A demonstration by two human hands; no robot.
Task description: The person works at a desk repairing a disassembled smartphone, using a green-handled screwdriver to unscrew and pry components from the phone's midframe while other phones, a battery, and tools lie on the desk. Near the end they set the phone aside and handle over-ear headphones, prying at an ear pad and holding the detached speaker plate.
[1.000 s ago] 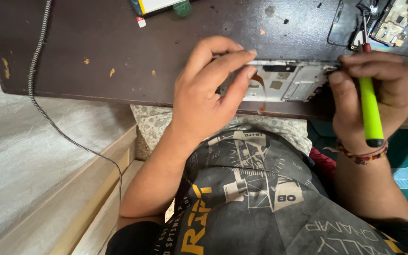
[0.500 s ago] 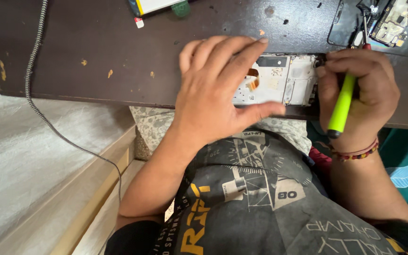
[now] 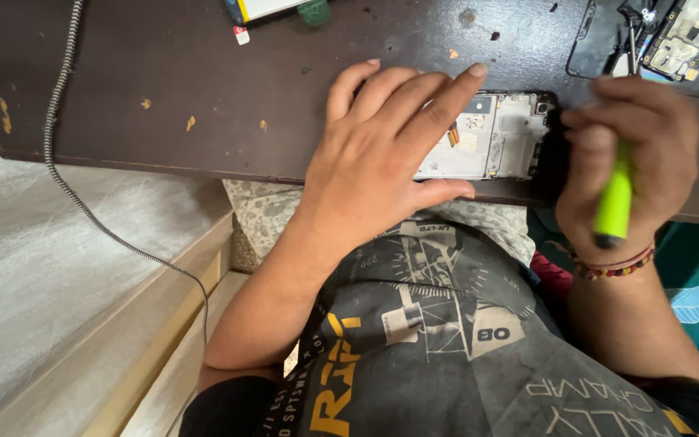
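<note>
Since the earlier frame, our left hand (image 3: 382,154) has slid left, exposing more of the opened phone (image 3: 495,133). It lies flat on the phone, fingers spread. Our right hand (image 3: 629,162) is clenched around the green screwdriver (image 3: 613,202) at the phone's right end, on the dark table (image 3: 204,89).
</note>
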